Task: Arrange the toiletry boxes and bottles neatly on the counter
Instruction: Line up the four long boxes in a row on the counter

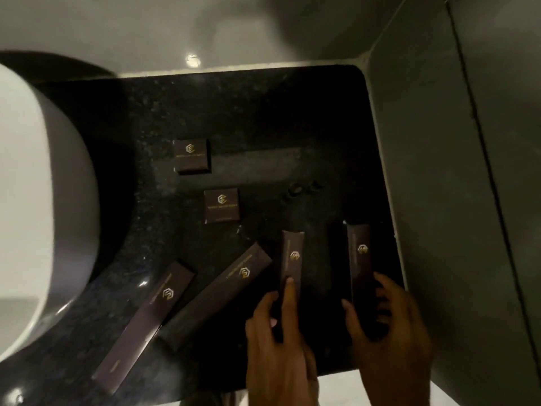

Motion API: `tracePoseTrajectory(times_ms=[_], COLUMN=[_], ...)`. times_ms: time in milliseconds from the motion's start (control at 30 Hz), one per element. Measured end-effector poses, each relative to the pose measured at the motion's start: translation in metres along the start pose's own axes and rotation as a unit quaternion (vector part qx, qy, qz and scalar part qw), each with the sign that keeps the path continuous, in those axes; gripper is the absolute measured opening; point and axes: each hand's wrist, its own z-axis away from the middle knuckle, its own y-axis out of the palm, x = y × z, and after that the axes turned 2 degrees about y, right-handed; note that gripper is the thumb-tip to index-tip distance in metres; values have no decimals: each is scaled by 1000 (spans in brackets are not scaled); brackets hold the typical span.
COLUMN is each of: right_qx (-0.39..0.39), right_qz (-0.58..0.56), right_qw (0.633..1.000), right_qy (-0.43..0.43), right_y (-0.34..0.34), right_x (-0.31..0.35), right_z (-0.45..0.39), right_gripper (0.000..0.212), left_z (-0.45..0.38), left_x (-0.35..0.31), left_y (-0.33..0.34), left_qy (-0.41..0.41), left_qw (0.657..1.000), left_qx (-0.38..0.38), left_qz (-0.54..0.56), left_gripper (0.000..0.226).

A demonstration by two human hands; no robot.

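Dark brown boxes with gold logos lie on a black speckled counter (263, 118). Two small square boxes sit mid-counter, one (191, 156) farther back, one (221, 205) nearer. Two long boxes lie slanted at the front left, the outer one (146, 323) and the inner one (218, 294). My left hand (278, 347) grips a third long box (292, 256), index finger laid along its top. My right hand (392, 332) holds a fourth long box (361, 259) near the counter's right edge. Both held boxes point away from me, roughly parallel. No bottles are visible.
A white basin (38, 200) rises at the left of the counter. A grey wall (453, 171) borders the right side, and a pale wall with a light reflection (192, 60) runs along the back. A small dark mark or object (295, 189) lies mid-right.
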Motion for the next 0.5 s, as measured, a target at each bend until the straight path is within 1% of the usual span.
tracePoseTrajectory(times_ms=[67,100,133,200,233,267,300,333,400,433,467,500], right_qx=[4,3,-6,-49,-65,-60,-33,10,103,136,158,172], right_qz=[16,19,21,13,-2,-23,-44,-54,-33,-6,23,46], right_qw=[1000,1000,1000,998,997,995,993,990,981,975,970,966], right_qy=[-13,-18,-18,-25,-43,-70,-101,-128,-164,-176,-185,-189], right_y=[0,-1,-4,-14,-18,-20,-16,-9,15,30,46,60], right_x=[3,6,10,29,44,60,75,89,110,118,125,129], right_z=[-3,-2,-1,5,10,17,25,32,47,53,59,63], right_gripper=[70,70,69,61,52,45,42,41,45,51,59,63], left_z=[-4,-4,-2,6,10,14,16,17,18,17,18,19], left_x=[-8,-13,-16,-14,-5,7,23,40,76,91,105,116], left_y=[3,0,-6,-27,-41,-56,-72,-87,-116,-125,-130,-130], left_qy=[26,37,40,44,41,46,56,55,19,2,3,22], left_qw=[999,999,999,998,995,989,981,976,967,966,966,969], left_qx=[3,-2,-13,-53,-91,-143,-182,-206,-213,-190,-157,-119], left_qz=[-34,-35,-22,-1,1,-7,-24,-52,-137,-177,-207,-218], left_gripper=[109,108,102,80,70,60,53,48,52,58,62,64])
